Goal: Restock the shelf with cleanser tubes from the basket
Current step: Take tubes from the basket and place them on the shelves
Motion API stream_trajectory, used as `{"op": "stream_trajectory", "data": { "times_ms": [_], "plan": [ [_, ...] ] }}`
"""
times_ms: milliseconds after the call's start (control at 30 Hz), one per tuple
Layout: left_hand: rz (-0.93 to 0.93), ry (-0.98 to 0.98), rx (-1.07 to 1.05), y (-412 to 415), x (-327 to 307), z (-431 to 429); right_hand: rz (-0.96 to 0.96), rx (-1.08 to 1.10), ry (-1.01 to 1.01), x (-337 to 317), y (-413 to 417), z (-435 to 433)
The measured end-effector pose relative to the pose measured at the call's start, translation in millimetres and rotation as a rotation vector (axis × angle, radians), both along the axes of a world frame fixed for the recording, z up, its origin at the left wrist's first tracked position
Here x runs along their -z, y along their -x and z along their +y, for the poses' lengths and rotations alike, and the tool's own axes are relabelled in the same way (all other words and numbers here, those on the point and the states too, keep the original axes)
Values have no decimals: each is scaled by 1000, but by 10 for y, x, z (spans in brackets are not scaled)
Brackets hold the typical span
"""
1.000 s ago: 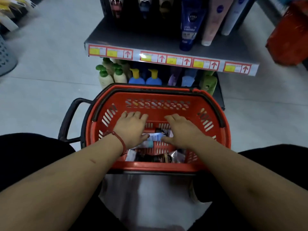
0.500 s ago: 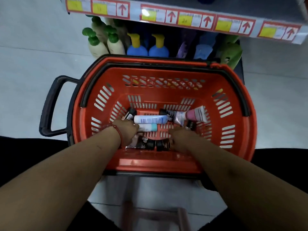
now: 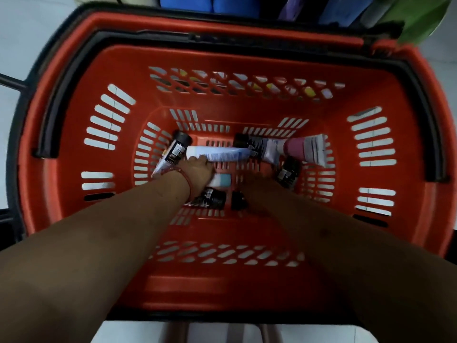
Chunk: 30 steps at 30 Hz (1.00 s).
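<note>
I look straight down into a red basket (image 3: pixel 74 154) with several cleanser tubes on its floor. My left hand (image 3: pixel 199 170), with a red cord at the wrist, lies on the tubes. Its fingertips touch a white-and-blue tube (image 3: pixel 222 154), and a teal-capped tube (image 3: pixel 221 180) sticks out from under it. My right hand (image 3: pixel 254 185) is down beside it, dark and blurred, its fingers hidden. A pink-and-white tube (image 3: pixel 305 148) and a grey one (image 3: pixel 267 148) lie at the far right. Black-capped tubes (image 3: pixel 178 147) (image 3: pixel 288 173) (image 3: pixel 212 199) lie around my hands.
The basket's black handles (image 3: pixel 61 95) are folded down along the rim. Blue bottles (image 3: pixel 210 2) and a green pack (image 3: pixel 420 16) on the low shelf show just beyond the far rim. Pale floor (image 3: pixel 22 33) lies at the left.
The view has dropped much closer into the basket and the shelf edge has left the frame. Both hands have reached deeper, down among the tubes.
</note>
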<state>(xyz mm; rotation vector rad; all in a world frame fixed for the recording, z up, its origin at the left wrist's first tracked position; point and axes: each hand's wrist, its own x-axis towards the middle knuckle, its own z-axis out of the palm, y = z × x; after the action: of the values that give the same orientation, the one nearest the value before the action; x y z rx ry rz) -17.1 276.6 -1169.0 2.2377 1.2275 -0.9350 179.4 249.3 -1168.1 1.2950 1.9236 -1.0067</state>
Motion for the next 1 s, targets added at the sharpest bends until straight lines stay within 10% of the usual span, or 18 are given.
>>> {"op": "stream_trajectory", "data": {
  "times_ms": [533,1000],
  "plan": [
    [-237,52,-384,182,-1183,16,199,405,51,-1114,-214,208],
    [-1122,-223,-1020,267,-3361,101,758,811,-307,-3533,-209,382]
  ]
}}
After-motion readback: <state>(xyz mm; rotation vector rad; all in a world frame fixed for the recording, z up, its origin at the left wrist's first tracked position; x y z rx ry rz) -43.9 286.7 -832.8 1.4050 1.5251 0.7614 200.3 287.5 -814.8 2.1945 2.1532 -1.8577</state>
